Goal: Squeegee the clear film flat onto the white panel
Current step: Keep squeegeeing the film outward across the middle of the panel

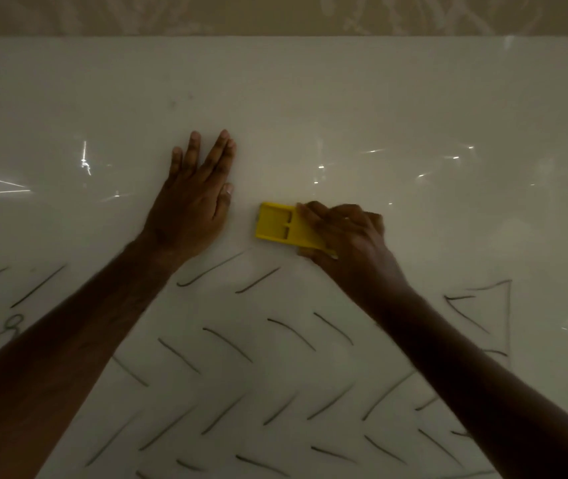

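Observation:
A large white panel fills most of the view. Clear film lies over it, showing only as bright creases and glints across the middle band. My left hand rests flat on the film, palm down, fingers pointing away from me. Just to its right, my right hand grips a yellow plastic squeegee by its right end. The squeegee lies low against the film, its free edge pointing left toward my left hand, a small gap between them.
Dark pencil-like strokes and a triangle outline are drawn on the near part of the panel. A patterned beige surface runs beyond the panel's far edge. More film wrinkles show at the left.

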The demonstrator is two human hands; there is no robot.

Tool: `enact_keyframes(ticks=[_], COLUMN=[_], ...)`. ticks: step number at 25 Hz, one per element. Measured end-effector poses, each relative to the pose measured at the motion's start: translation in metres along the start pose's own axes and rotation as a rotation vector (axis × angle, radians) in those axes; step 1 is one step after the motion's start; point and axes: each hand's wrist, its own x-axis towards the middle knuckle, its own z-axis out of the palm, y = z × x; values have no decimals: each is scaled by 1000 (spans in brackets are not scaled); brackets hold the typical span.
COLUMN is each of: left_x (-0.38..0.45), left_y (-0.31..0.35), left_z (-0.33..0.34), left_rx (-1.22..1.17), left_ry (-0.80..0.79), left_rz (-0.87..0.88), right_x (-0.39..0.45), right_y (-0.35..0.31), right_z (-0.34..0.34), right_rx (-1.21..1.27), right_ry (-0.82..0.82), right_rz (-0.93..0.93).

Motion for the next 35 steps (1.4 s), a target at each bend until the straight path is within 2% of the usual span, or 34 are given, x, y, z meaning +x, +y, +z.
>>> enact_keyframes(ticks=[4,9,12,16,19,21,25,28,31,35], left_x=[-7,-25,-28,-28,-30,-32,-50,-56,-56,-58], left_y=[-11,-46,-53,-53,-66,-76,-117,-130,-130,-141], left_z=[-4,-16,-19,-18,-19,-22,-34,-38,-35,-32], left_rx=[12,42,36,37,26,-5,-31,-32,-28,-20], left_ry=[-17,-34,-43,-22,-23,-33,-51,-57,-41,-18], left_rz=[16,54,63,78,82,52,14,17,20,8], right_x=[-15,-67,-42,23,28,1,-42,-18,29,40], right_y=[-39,-8,6,-24,-64,-75,-54,-37,-58,-108], right_z=[16,-7,-11,12,33,37,19,6,24,54], right_rx=[-6,-53,-86,-53,-48,-46,-77,-102,-79,-40], right_ry=[-84,-148,-116,-40,-50,-85,-142,-93,-23,-55], right_rz=[-116,-242,-175,-54,-166,-250,-332,-237,-82,-86])
